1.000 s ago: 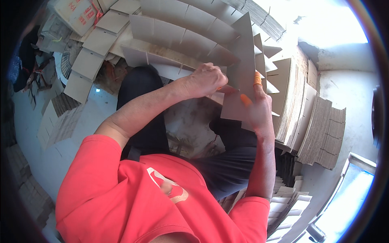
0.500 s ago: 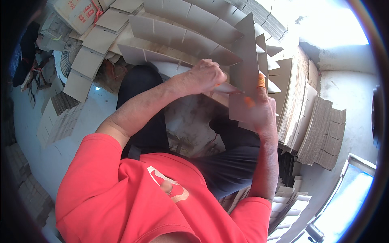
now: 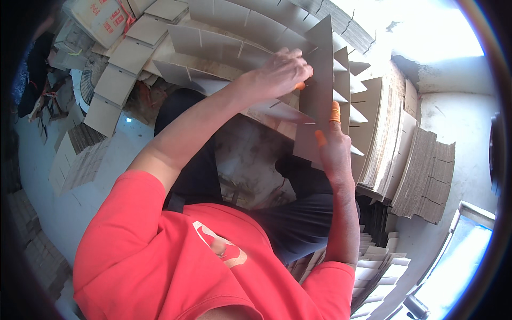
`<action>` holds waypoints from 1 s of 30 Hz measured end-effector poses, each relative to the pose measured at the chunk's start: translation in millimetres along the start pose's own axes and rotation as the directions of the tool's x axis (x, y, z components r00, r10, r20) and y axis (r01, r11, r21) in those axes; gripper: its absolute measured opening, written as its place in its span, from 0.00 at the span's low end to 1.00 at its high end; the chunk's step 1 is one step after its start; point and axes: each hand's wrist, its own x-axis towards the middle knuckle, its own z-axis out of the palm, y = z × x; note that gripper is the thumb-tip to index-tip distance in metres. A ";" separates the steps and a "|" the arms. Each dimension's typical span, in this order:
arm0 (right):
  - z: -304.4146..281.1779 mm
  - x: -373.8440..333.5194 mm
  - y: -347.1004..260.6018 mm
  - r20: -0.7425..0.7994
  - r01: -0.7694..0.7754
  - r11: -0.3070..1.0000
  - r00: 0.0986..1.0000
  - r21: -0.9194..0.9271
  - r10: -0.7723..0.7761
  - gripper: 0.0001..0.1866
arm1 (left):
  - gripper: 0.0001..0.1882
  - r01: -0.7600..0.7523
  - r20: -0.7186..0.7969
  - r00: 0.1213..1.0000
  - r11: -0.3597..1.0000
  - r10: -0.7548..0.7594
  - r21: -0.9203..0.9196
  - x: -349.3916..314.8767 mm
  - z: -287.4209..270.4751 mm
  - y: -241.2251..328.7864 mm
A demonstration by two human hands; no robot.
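Note:
Several long grey cardboard divider strips (image 3: pixel 221 47) with slits stand on edge in rows in front of me. A crosswise cardboard strip (image 3: pixel 319 80) stands over their right ends. My right hand (image 3: pixel 336 144) grips the near end of this cross strip, with orange finger covers (image 3: pixel 335 112) on the thumb side and one finger. My left hand (image 3: pixel 285 72) is closed around the right end of a long strip, close to the cross strip; its fingertips are partly hidden. The nearest long strip (image 3: pixel 282 110) meets the cross strip below my left hand.
More cross strips (image 3: pixel 342 69) stand just right of the one I hold. Stacks of slotted cardboard (image 3: pixel 424 173) lean along the right wall. Flat cardboard pieces (image 3: pixel 111 81) lie in an overlapping row at left, below a printed carton (image 3: pixel 104 21). My bent legs (image 3: pixel 194 170) frame the near side.
My left hand has moved farther away and slightly right, from the nearest long strip to one behind it. My right hand and the cross strip have shifted slightly left.

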 end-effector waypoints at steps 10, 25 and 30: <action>6.8 -2.3 14.3 -0.100 0.085 0.996 0.991 -0.036 -0.088 0.38 | 0.24 0.075 0.233 0.972 0.974 -0.024 -0.214 16.1 20.8 -19.5; 16.9 5.6 16.8 0.063 -0.005 0.999 0.998 -0.036 0.008 0.39 | 0.20 0.124 0.280 0.956 0.985 -0.085 -0.123 20.0 15.6 -24.4; 24.7 8.5 28.8 0.088 0.115 0.977 0.991 -0.180 -0.101 0.38 | 0.08 0.155 0.300 0.949 0.971 -0.096 -0.180 29.3 1.3 -27.3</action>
